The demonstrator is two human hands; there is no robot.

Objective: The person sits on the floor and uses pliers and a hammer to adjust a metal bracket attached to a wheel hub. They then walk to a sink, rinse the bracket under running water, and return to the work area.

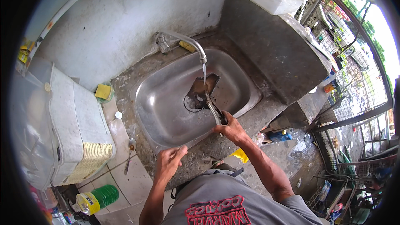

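My right hand (pixel 233 129) is closed round the long handle of a trowel-like tool (pixel 213 110), over the front right rim of the steel sink (pixel 162 121). The tool slants down into the basin. Its flat, brown, dark-edged end lies under the water stream (pixel 204 70) from the metal tap (pixel 183 38). The stream and dirt partly hide its exact shape. Dark grime sits around the drain area. My left hand (pixel 168 162) is loosely bent beside the sink's front left rim, fingers a little apart, with nothing visible in it.
Left of the sink are a yellow sponge (pixel 104 91) in a container, a white cap (pixel 118 115), a spoon (pixel 131 150) and a large white bin (pixel 79 121). A bottle of green liquid (pixel 98 200) lies lower left. A concrete partition (pixel 271 46) borders the right side.
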